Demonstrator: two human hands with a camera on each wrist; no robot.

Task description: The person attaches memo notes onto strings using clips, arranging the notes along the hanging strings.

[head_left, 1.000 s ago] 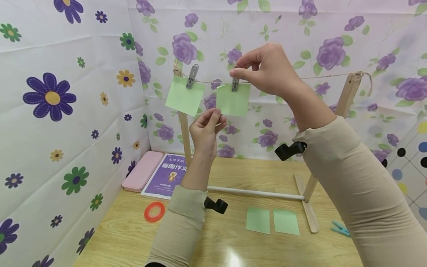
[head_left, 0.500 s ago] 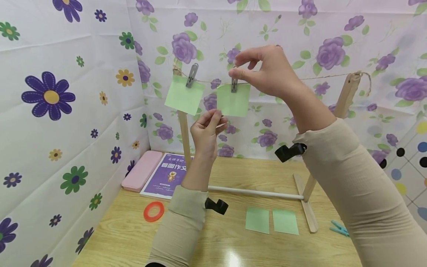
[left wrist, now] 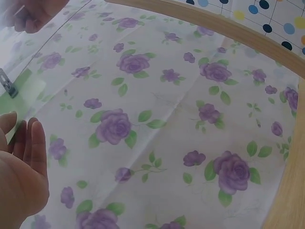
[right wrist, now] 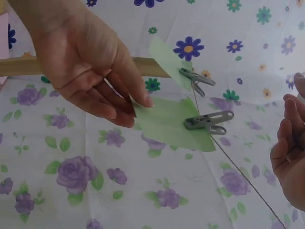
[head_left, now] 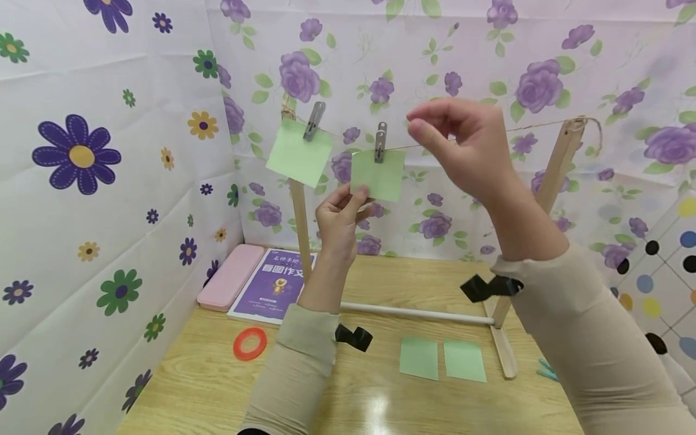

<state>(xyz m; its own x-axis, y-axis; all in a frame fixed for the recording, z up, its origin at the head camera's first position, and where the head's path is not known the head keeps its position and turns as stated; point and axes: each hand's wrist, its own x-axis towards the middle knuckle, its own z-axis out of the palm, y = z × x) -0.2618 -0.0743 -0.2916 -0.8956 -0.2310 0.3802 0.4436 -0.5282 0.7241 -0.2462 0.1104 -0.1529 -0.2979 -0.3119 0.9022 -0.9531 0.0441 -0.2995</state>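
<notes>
A twine line (head_left: 535,125) runs between two wooden posts, and two green paper squares hang from it by metal clips. My left hand (head_left: 338,222) pinches the lower left corner of the nearer-to-middle green paper (head_left: 379,181), thumb in front. A grey metal clip (head_left: 380,145) grips that paper's top edge at the line; the right wrist view shows this clip (right wrist: 209,120) too. To the right of the clip, apart from it, my right hand (head_left: 472,145) is raised, fingers loosely bent and holding nothing. Farther left hangs the other green paper (head_left: 299,156), tilted under its own clip (head_left: 314,122).
Two more green papers (head_left: 418,359) lie side by side on the wooden table. A light-blue clothespin (head_left: 547,370) is partly hidden by the right sleeve. A white rod (head_left: 418,313) joins the posts low down. Left are a red ring (head_left: 237,345), a purple book (head_left: 266,296) and a pink case (head_left: 231,278).
My right hand has let go of the middle clip and moved right and down from it. The clip and its paper hang slightly lower. My left hand keeps its hold on the paper's corner.
</notes>
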